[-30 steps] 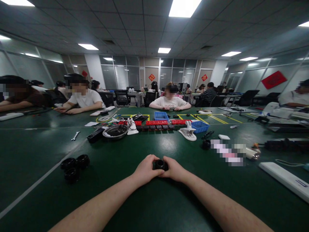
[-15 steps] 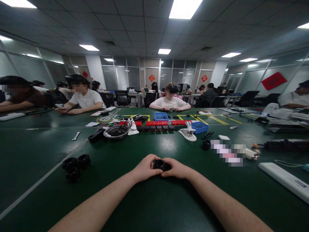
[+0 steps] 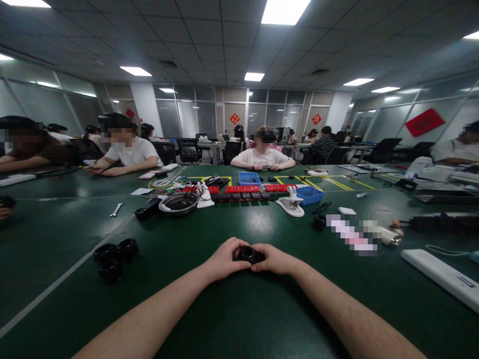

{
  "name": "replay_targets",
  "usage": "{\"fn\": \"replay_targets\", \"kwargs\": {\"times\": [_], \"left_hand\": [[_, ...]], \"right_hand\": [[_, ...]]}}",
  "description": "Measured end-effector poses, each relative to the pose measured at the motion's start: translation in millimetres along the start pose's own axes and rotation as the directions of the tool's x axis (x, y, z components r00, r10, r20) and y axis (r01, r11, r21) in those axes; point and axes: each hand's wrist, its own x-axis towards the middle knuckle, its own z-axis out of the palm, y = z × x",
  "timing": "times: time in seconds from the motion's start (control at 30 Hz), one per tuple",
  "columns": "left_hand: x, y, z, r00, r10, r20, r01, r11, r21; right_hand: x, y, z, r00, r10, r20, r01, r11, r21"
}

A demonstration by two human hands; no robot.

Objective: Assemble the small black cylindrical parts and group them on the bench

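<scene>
A small black round part (image 3: 248, 254) sits between my two hands just above the green table (image 3: 232, 309). My left hand (image 3: 223, 259) grips it from the left with curled fingers. My right hand (image 3: 274, 260) grips it from the right. Most of the part is hidden by my fingers; only its dark round top shows. Three similar black ring-shaped parts (image 3: 114, 256) lie in a cluster on the table to the far left of my left forearm.
Across the table stand a round metal dish (image 3: 178, 203), a white clamp (image 3: 292, 204), blue bins (image 3: 310, 195), red and black strips (image 3: 243, 192) and a wrench (image 3: 116, 210). A white bar (image 3: 439, 276) lies at right. Several people sit around the table.
Both hands stay closed around the black part and shift only slightly. The view drifts a little; a hand with a dark object has come in at the far left edge.
</scene>
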Motion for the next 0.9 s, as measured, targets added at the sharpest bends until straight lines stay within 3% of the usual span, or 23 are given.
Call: {"fn": "replay_targets", "kwargs": {"times": [0.2,0.33,0.5,0.6,0.7,0.8,0.9], "left_hand": [[1.4,-0.9,3.1,0.999,-0.036,-0.013,0.035,0.999,-0.039],[0.7,3.6,7.0,0.995,-0.070,-0.064,0.070,0.998,-0.008],[-1.0,7.1,16.7,0.959,-0.153,-0.237,0.170,0.984,0.051],[-0.4,4.7,16.3,0.958,-0.141,-0.251,0.162,0.985,0.065],[1.6,0.0,10.0,0.985,-0.097,-0.141,0.099,0.995,0.008],[3.1,-4.1,2.8,0.999,-0.054,-0.002,0.053,0.996,-0.078],[3.6,-6.5,-0.6,0.998,-0.031,0.054,0.037,0.992,-0.124]], "right_hand": [[1.0,0.4,-0.1,0.999,0.016,-0.041,-0.018,0.998,-0.059],[3.4,6.6,3.4,0.985,0.051,-0.162,-0.078,0.983,-0.169],[9.4,9.4,21.2,0.888,0.053,-0.456,-0.270,0.864,-0.425],[9.6,4.0,27.9,0.847,0.017,-0.531,-0.337,0.790,-0.512],[6.5,-0.6,23.1,0.899,-0.033,-0.436,-0.209,0.844,-0.494],[2.0,-1.8,11.0,0.973,-0.046,-0.227,-0.036,0.938,-0.344],[-1.4,-1.9,0.8,0.999,0.001,-0.044,-0.007,0.989,-0.146]]}}
